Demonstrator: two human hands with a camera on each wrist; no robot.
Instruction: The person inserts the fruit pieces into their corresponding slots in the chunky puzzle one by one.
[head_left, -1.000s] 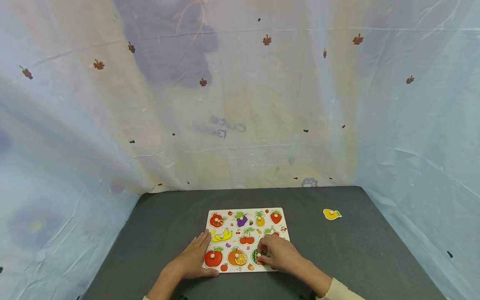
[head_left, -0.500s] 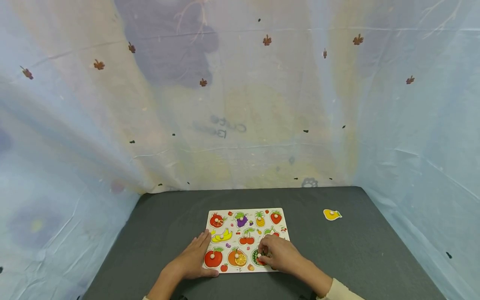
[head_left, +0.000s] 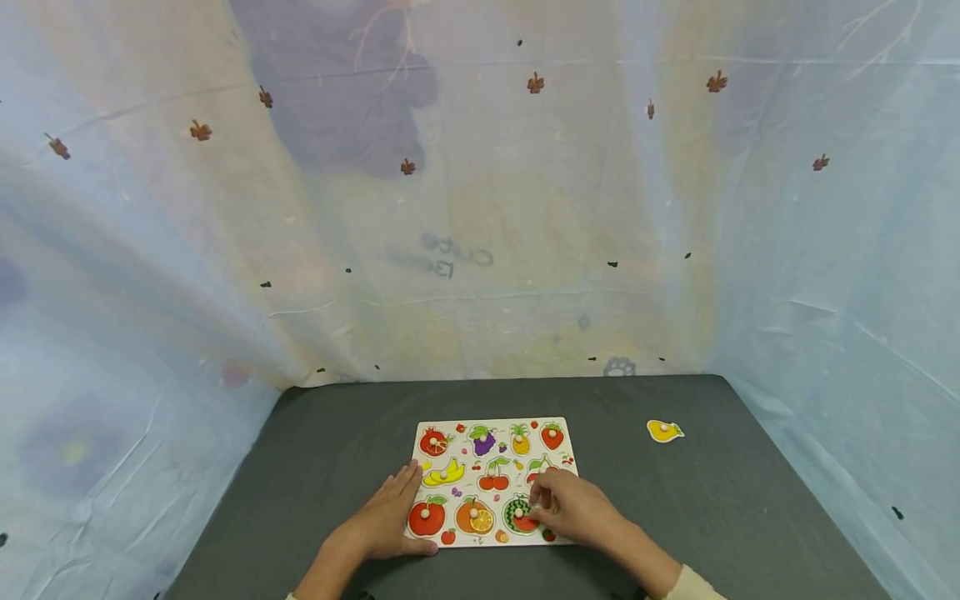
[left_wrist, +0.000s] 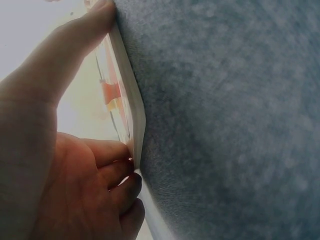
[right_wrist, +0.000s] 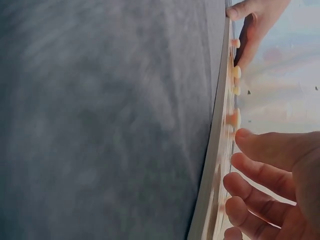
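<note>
A white fruit puzzle board [head_left: 491,422] lies on the dark grey table, its knobbed pieces seated in it. My left hand [head_left: 386,517] rests along its left edge, fingers extended, thumb at the front left corner. In the left wrist view the fingertips touch the board's side [left_wrist: 135,115]. My right hand [head_left: 573,508] hovers over the front right corner, just right of the watermelon piece [head_left: 517,504]. Seen from the right wrist, its fingers [right_wrist: 237,185] are loosely bent and apart with nothing between them, close to a knob [right_wrist: 234,119]. It partly covers a red fruit piece [head_left: 534,476].
A loose yellow pear-shaped piece [head_left: 664,431] lies on the grey tabletop [head_left: 712,500], right of the board and farther back. Pale patterned curtains [head_left: 480,217] surround the table at the back and both sides.
My right hand has let go of the watermelon piece's knob and shifted slightly right, uncovering that piece. The left hand stays where it was.
</note>
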